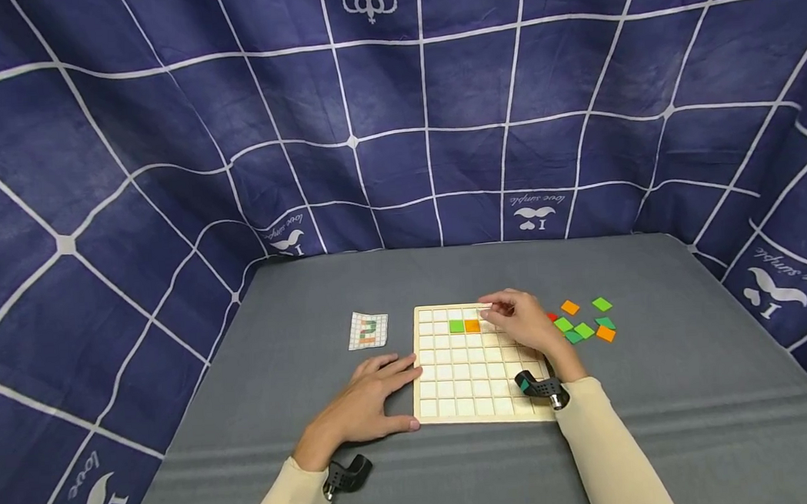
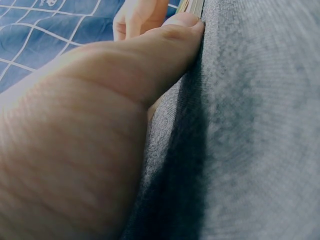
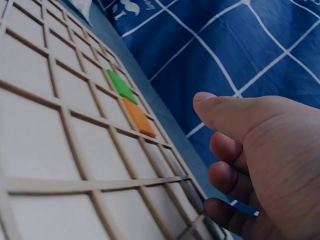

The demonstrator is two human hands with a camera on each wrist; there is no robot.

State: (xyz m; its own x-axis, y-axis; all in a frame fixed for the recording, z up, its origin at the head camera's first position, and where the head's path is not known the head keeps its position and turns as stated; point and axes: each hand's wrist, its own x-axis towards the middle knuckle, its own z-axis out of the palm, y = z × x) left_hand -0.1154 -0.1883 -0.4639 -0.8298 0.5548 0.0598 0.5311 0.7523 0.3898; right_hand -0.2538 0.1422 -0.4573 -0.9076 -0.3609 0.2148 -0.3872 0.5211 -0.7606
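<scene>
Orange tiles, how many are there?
3: one orange tile is on the board, beside a green tile; among loose tiles to its right, a second orange tile lies farther back, a third nearer. The right hand may hide others.

Beyond the right grip hangs a dark blue curtain crossed by wavy white grid lines and printed with pale moustaches, hearts and the words "love simple"; it also walls in the space to the left and right of the grip. Below the grip spreads a grey cloth-covered counter, faintly ridged nearer the viewer, a dark shadow falling beside the left grip.
</scene>
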